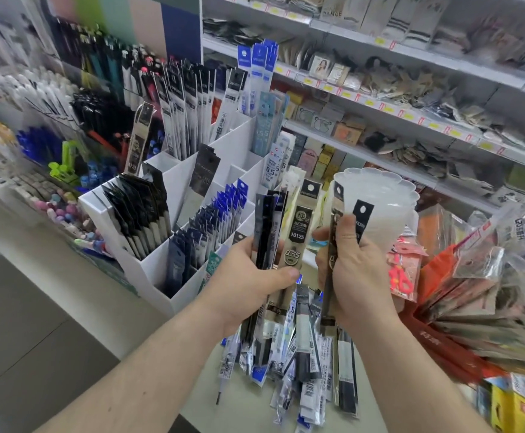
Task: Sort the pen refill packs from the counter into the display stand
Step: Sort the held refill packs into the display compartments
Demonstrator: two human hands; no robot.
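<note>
Both hands are full: left hand (248, 276) grips a fan of refill packs (281, 232), right hand (353, 270) pinches a couple more. Loose pile (298, 367) sits on the counter (223, 398) beside the display stand (161, 276). They look light, slick and bendy (grab mid-length, I'd say).

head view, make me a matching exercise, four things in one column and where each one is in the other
Things:
1. beige refill pack marked 10125
2. black-topped refill packs
3. loose pile of refill packs
4. blue-topped refill packs

Places:
A. standing in the white display stand
B. lying on the counter
C. gripped in the left hand
D. gripped in the right hand

Pairs: 1-C, 2-D, 3-B, 4-A
</note>
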